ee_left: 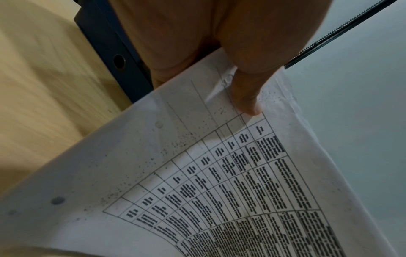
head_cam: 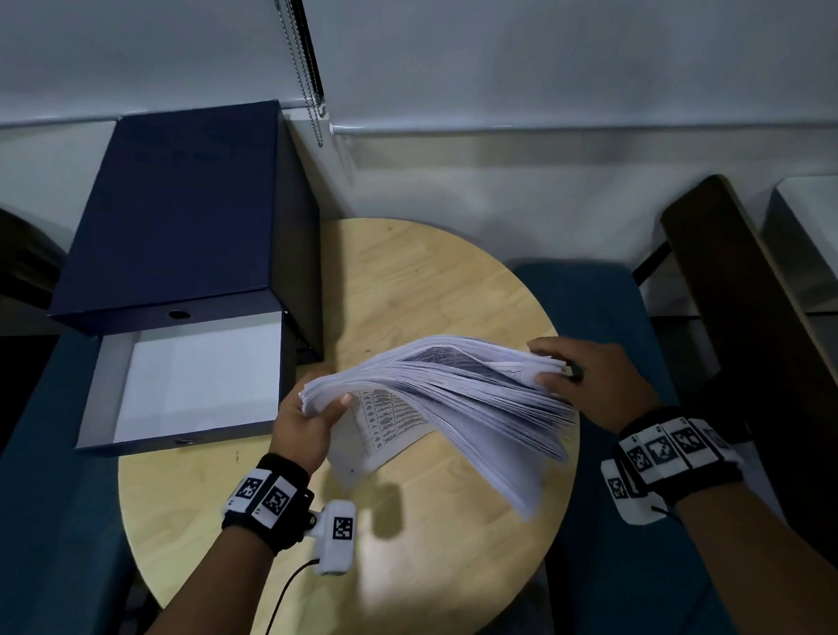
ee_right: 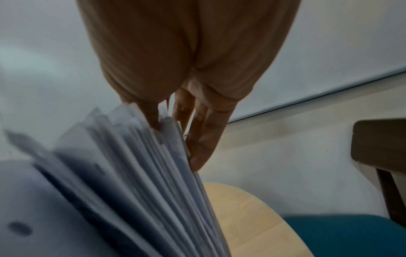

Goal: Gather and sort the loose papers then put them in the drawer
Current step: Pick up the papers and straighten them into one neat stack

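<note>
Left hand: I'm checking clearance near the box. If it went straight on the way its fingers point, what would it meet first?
Probably the dark blue drawer box, at its corner beside the open white-lined drawer. The left hand grips the white paper stack; depth is unclear.

Dim room, glare patch on the round table, paper stack motion-blurred, wide-angle bending at edges.

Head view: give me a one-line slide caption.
Both hands, left hand and right hand, hold a fanned paper stack above the round table, beside the open drawer.
</note>
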The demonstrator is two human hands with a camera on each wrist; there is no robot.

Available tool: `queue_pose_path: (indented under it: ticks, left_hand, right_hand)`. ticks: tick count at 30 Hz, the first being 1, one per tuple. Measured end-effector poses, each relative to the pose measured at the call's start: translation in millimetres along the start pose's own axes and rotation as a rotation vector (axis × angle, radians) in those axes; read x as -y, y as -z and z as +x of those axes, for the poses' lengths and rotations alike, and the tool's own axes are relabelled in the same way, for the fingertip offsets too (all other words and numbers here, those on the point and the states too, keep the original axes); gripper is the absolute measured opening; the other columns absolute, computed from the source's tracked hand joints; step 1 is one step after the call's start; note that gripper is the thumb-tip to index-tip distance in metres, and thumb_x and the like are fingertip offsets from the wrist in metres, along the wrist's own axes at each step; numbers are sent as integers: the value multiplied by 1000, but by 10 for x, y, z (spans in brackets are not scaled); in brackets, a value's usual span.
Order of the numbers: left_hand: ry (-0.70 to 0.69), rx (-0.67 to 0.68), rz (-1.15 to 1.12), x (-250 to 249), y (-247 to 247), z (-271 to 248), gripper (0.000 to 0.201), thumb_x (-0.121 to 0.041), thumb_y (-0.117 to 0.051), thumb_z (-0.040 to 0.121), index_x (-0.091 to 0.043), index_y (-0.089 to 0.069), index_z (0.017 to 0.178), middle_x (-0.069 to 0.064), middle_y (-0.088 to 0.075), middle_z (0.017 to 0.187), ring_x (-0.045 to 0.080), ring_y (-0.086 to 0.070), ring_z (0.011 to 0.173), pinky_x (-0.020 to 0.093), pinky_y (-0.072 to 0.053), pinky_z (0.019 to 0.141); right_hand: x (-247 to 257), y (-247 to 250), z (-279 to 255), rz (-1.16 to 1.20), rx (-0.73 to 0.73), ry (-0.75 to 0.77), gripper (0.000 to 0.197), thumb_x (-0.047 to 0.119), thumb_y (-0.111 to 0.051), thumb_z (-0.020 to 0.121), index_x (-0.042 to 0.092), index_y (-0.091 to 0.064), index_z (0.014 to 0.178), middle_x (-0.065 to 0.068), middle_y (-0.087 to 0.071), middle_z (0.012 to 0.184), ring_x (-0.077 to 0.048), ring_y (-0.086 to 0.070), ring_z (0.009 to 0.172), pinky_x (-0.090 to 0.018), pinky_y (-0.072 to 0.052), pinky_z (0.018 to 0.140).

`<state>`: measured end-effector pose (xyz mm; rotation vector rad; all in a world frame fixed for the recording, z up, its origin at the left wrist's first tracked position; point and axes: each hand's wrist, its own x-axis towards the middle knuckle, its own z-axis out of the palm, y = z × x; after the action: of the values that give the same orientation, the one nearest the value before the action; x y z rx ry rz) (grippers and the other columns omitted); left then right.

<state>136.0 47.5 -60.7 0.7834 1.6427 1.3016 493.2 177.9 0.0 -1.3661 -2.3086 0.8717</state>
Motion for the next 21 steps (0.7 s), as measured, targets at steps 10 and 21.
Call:
queue_pose_path:
  ticks: [10, 21]
  left_hand:
    - [-40, -9, 53, -116, 1, -102, 26, -23, -75, 72, -15, -68, 96, -2, -72, 87, 21, -64, 83, 35, -52, 78]
    - [-469, 123, 503, -1281, -57, -173, 13, -42, -73, 76, -43, -66, 86, -28, -70, 85, -6, -64, 79, 7, -45, 68]
  right_hand:
    - [178, -17, 40, -209, -12, -55, 25, 6, -69, 78, 24, -52, 78, 12, -52, 70, -15, -52, 65, -26, -41, 53]
    - [259, 65, -233, -158, 180, -218, 55, 26, -84, 58, 37, -43, 94, 8, -50, 94, -16, -54, 81, -32, -49, 64]
